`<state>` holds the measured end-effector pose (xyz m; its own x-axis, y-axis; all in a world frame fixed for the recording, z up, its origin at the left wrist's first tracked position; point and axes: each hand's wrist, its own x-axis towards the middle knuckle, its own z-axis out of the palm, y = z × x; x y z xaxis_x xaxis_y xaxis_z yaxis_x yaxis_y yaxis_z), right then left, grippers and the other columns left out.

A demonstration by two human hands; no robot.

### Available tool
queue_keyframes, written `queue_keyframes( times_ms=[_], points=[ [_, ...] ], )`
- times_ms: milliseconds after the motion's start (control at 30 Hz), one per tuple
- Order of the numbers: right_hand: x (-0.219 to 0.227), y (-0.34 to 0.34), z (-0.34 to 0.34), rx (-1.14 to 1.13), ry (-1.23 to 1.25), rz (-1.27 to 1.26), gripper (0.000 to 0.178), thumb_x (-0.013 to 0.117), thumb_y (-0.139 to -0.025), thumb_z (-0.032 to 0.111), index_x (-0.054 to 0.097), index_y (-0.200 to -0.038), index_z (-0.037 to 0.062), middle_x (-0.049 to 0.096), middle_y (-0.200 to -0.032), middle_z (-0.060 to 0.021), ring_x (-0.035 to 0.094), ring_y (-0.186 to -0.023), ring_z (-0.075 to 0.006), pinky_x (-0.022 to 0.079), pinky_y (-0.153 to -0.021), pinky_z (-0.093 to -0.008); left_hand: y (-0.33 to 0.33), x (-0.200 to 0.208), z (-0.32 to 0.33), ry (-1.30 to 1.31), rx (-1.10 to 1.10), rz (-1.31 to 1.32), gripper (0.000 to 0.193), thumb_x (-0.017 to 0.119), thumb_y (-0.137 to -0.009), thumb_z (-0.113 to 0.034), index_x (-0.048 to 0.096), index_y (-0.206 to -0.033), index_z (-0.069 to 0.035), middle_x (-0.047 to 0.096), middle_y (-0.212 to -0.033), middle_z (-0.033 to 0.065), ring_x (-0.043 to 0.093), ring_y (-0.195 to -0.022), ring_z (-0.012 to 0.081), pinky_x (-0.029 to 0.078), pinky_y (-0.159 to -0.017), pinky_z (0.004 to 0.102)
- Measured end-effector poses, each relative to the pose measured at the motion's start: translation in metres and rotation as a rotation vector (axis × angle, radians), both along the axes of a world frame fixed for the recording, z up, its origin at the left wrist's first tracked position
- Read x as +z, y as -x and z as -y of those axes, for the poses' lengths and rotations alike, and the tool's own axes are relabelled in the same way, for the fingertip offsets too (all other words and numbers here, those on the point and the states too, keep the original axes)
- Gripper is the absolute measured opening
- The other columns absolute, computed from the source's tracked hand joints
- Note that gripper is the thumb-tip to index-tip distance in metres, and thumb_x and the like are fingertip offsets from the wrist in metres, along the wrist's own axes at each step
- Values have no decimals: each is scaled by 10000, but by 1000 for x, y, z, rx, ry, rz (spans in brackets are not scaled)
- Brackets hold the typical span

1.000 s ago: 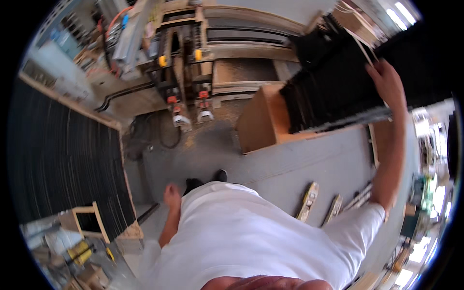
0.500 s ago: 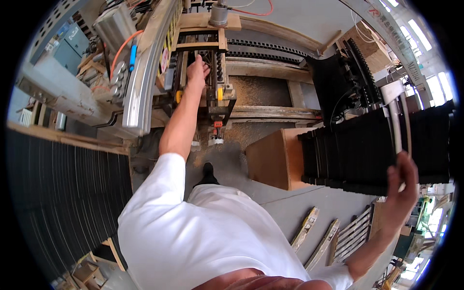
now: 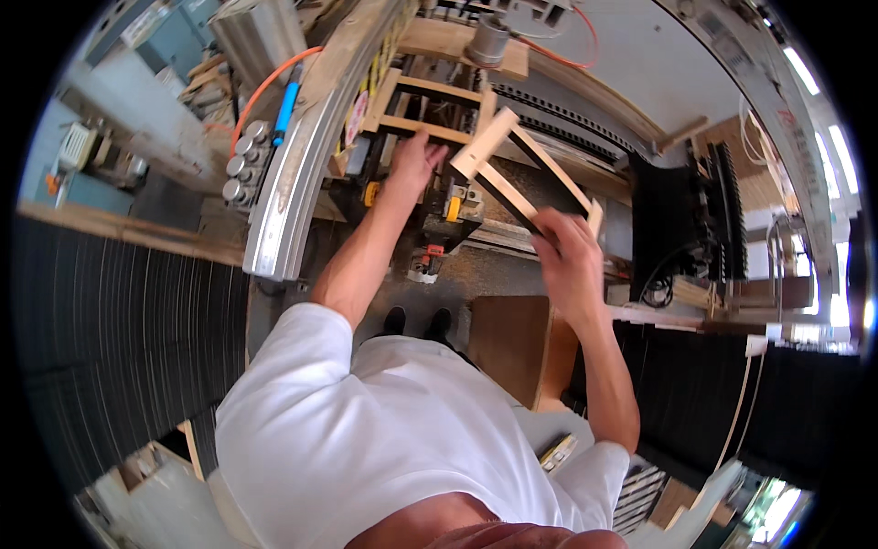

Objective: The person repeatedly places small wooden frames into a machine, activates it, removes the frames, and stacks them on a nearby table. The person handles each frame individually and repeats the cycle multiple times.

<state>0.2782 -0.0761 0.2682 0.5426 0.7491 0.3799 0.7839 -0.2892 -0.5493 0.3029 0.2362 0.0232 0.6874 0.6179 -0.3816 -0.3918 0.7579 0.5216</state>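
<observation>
My right hand point(image 3: 569, 256) is closed round one long side of a small rectangular wooden frame point(image 3: 487, 145), pale wood with black faces. That frame is tilted in the air right of the machine bed, its far end close to a second one. The second wooden frame point(image 3: 425, 130) lies between the machine's rails, below a metal cylinder point(image 3: 487, 41). At its near bar is my left hand point(image 3: 414, 165), fingers loosely apart and nothing gripped in them; whether the fingertips touch the bar I cannot tell. Yellow rollers point(image 3: 453, 209) sit at the near ends of the rails.
An aluminium beam point(image 3: 291, 201) with a row of round metal knobs point(image 3: 240, 169) and a blue tool point(image 3: 287, 112) borders the left side. Black stacks point(image 3: 137, 339) stand at left and right. A brown box point(image 3: 508, 343) stands near my feet; a black machine unit point(image 3: 668, 220) is further right.
My right hand has come from the stack at far right to the machine, now carrying a wooden frame. My left hand has drawn back slightly toward me. The view has shifted.
</observation>
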Motion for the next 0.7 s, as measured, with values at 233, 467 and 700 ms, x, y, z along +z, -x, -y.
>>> queue_keyframes(
  times_ms=[233, 467, 700],
  points=[
    [-98, -67, -127, 356, -32, 71, 253, 672, -733, 28, 637, -981, 61, 668, -937, -115, 588, -937, -340, 474, -838, -422, 79, 50, 83, -44, -60, 111, 230, 505, -877, 35, 517, -1104, 3, 599, -1072, 122, 597, -1037, 266, 462, -1004, 429],
    [-124, -56, -159, 406, 142, 204, 243, 679, -757, 103, 587, -979, 71, 657, -863, -144, 609, -894, -356, 486, -789, -449, 90, 31, 82, -111, 1, 226, 229, 510, -919, -45, 505, -1147, -18, 595, -1076, 105, 598, -1009, 236, 470, -935, 408],
    [-138, -96, -201, 323, 92, 106, 254, 641, -746, 51, 588, -993, 28, 672, -890, -176, 615, -907, -371, 478, -825, -461, 147, 40, 107, -97, 30, 51, 317, 506, -962, -108, 462, -1260, -8, 547, -1230, 136, 535, -1165, 272, 429, -1021, 424]
  ],
)
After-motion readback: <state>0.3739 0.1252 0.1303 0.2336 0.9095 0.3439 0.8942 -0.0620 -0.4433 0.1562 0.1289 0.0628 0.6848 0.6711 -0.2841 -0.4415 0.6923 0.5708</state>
